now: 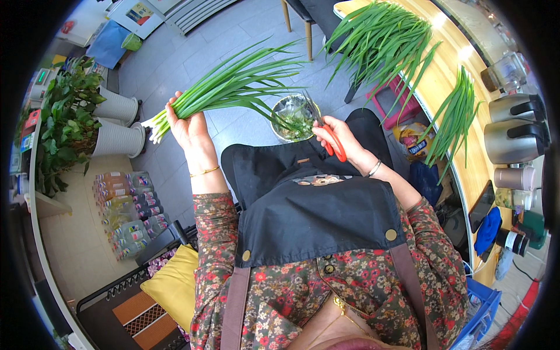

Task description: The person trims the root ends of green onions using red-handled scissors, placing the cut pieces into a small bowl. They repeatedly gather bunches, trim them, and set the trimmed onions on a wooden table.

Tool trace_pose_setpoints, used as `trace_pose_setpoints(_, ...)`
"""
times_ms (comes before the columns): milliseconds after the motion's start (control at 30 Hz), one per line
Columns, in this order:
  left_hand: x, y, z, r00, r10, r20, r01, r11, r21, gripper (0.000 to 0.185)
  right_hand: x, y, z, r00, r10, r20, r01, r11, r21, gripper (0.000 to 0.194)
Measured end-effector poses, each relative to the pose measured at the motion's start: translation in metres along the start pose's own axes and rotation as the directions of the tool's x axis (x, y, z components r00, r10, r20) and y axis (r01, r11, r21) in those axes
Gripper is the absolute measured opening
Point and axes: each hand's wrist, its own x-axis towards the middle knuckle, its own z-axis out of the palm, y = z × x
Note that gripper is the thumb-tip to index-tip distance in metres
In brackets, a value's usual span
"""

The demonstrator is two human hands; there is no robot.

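Note:
My left hand (189, 124) grips a bunch of long green garlic chives (232, 85) near its pale stem ends. The leaf tips spread to the right, above the floor and towards a bin. In my right hand (343, 136) is a pair of scissors with red-orange handles (335, 144). Their blades point up, close to the leaf tips; whether the blades are apart is hard to make out. Below them stands a round waste bin (274, 127) lined with a clear bag, holding green trimmings (297, 124).
A wooden counter (455, 48) on the right carries a large chive pile (385, 39), a smaller bunch (457, 116) and steel kettles (507, 142). A magenta stool (400, 103) stands beneath. Potted plants (65, 127) and packed drink bottles (131, 210) are at left.

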Motion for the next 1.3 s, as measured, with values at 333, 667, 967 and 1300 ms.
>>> trace_pose_setpoints(333, 0.004, -0.001, 0.0, 0.999, -0.036, -0.025, 0.036, 0.999, 0.001, 0.008, 0.014, 0.006, 0.003, 0.98, 0.095, 0.174, -0.137, 0.958, 0.25, 0.023)
trace_pose_setpoints(667, -0.001, -0.011, 0.0, 0.998, -0.053, -0.017, 0.054, 0.998, 0.019, 0.008, 0.044, -0.01, 0.008, 0.983, 0.081, 0.167, -0.134, 0.933, 0.333, 0.021)
trace_pose_setpoints(967, -0.002, -0.017, 0.002, 0.998, -0.064, -0.013, 0.064, 0.998, 0.016, 0.008, 0.05, 0.018, -0.001, 0.98, 0.165, 0.112, -0.191, 0.939, 0.286, 0.024)
trace_pose_setpoints(1300, -0.009, -0.022, 0.007, 0.993, -0.113, -0.025, 0.112, 0.993, -0.03, 0.008, 0.066, 0.014, 0.004, 0.957, 0.219, 0.191, -0.263, 0.933, 0.246, 0.023)
